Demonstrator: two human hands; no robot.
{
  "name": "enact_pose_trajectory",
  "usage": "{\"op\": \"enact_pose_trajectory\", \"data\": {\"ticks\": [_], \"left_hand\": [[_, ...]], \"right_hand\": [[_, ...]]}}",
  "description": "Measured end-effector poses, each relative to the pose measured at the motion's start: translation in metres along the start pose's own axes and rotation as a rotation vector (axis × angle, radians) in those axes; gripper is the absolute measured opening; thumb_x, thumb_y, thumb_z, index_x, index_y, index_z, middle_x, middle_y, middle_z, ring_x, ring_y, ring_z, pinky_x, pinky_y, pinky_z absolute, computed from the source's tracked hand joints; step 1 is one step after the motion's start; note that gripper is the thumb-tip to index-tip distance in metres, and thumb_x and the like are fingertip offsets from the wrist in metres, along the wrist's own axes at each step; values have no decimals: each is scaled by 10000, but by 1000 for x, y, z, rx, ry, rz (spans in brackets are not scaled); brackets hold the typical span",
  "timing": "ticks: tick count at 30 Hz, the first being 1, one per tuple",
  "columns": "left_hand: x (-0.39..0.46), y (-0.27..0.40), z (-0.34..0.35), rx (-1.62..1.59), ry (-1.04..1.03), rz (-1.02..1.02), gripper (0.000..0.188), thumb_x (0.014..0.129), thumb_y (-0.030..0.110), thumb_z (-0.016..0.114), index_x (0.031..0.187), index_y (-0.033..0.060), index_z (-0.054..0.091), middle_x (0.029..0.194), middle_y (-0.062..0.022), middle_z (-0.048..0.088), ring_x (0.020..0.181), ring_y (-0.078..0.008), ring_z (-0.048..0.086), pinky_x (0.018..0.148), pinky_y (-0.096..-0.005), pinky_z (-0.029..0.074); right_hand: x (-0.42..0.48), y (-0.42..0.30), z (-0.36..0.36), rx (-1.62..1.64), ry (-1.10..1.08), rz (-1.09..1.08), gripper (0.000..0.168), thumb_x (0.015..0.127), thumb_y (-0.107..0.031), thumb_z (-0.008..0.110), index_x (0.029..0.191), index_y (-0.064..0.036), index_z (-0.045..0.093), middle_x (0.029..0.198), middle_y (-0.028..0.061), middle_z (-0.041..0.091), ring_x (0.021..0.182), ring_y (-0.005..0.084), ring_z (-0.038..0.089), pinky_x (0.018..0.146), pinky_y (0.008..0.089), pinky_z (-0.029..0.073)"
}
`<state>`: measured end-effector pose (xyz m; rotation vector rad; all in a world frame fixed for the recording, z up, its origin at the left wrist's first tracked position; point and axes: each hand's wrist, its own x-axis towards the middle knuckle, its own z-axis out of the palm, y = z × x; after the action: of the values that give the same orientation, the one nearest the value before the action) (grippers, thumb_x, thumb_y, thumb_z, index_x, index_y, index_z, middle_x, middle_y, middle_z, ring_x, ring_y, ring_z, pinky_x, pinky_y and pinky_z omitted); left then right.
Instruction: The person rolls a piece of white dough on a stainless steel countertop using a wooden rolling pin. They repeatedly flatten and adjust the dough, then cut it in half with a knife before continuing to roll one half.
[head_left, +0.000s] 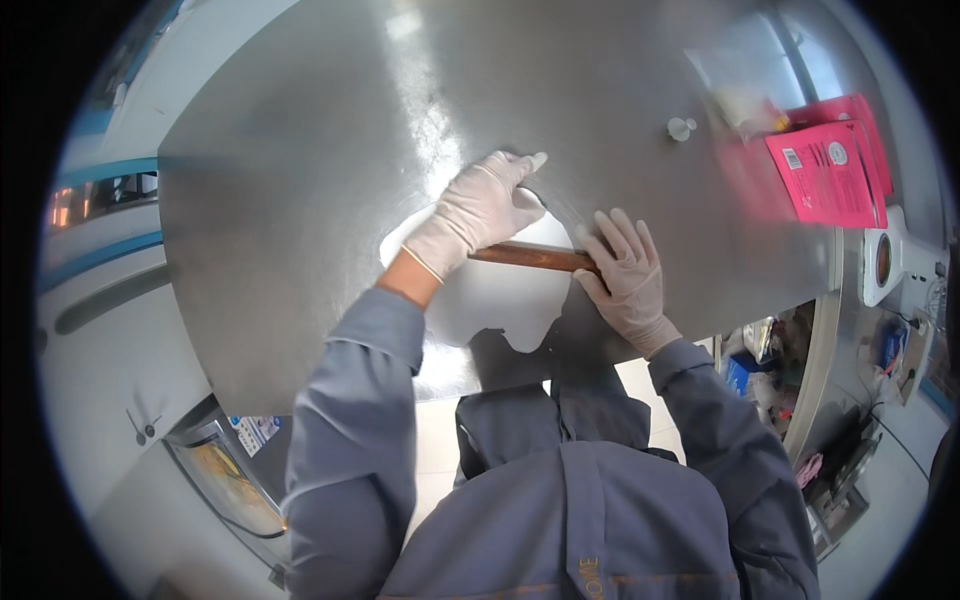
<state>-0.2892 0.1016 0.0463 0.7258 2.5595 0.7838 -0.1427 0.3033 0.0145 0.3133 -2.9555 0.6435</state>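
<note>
A thin white sheet of what looks like dough (499, 307) lies on the steel tabletop, its near edge wavy. A slim brown wooden rolling pin (529, 257) lies across it. My right hand (626, 281), in a pale thin glove, has the pin's right end between thumb and fingers, with the other fingers stretched out. My left hand (491, 196), gloved alike, is at the sheet's far edge, thumb and fingers pointing right. Whether it pinches that edge is hidden. The pin's left end disappears by my left wrist.
Pink printed packets (825, 172) and a clear bag (742, 109) sit at the table's right side. Small white round pieces (681, 129) lie left of them. Crowded shelves (769, 360) stand below on the right. A white cabinet (112, 322) borders the table's left.
</note>
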Motion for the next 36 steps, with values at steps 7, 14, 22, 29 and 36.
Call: {"op": "enact_pose_trajectory", "data": {"ticks": [7, 14, 22, 29, 36], "left_hand": [[13, -17, -18, 227, -256, 207, 363, 666, 338, 845, 908, 78, 771, 940, -68, 712, 966, -247, 647, 948, -368, 479], [-4, -27, -9, -14, 247, 39, 173, 882, 201, 659, 975, 78, 740, 1042, -119, 702, 973, -267, 640, 1021, -397, 435], [-159, 16, 73, 439, 305, -330, 563, 994, 225, 412, 1512, 29, 310, 1501, -190, 391, 1364, -312, 396, 1161, -485, 248], [-15, -53, 5, 407, 730, -234, 520, 1014, 315, 376, 1409, -19, 432, 1450, -231, 443, 1367, -345, 384, 1175, -492, 211], [-101, -13, 62, 279, 459, -294, 589, 982, 287, 443, 1463, -42, 359, 1427, -236, 460, 1293, -357, 460, 1082, -454, 347]], "right_hand": [[-18, -3, -4, 120, -19, 8, 493, 738, -134, 750, 1215, -198, 642, 1086, -19, 629, 1065, 190, 586, 1043, 459, 425], [9, -25, -3, 159, -90, -99, 461, 756, -158, 731, 1209, -184, 650, 1005, -17, 643, 937, 213, 612, 958, 403, 465], [-4, -53, 13, 8, -45, -19, 730, 818, -312, 687, 1445, -45, 425, 1492, 140, 406, 1405, 285, 347, 1150, 492, 265], [149, -13, 32, -142, 319, -110, 662, 933, -276, 570, 1503, -39, 333, 1514, 132, 392, 1414, 273, 347, 1176, 479, 226], [37, -37, 40, -301, -19, 88, 537, 977, -215, 462, 1466, -12, 370, 1495, 131, 406, 1389, 254, 380, 1184, 478, 205]]}}
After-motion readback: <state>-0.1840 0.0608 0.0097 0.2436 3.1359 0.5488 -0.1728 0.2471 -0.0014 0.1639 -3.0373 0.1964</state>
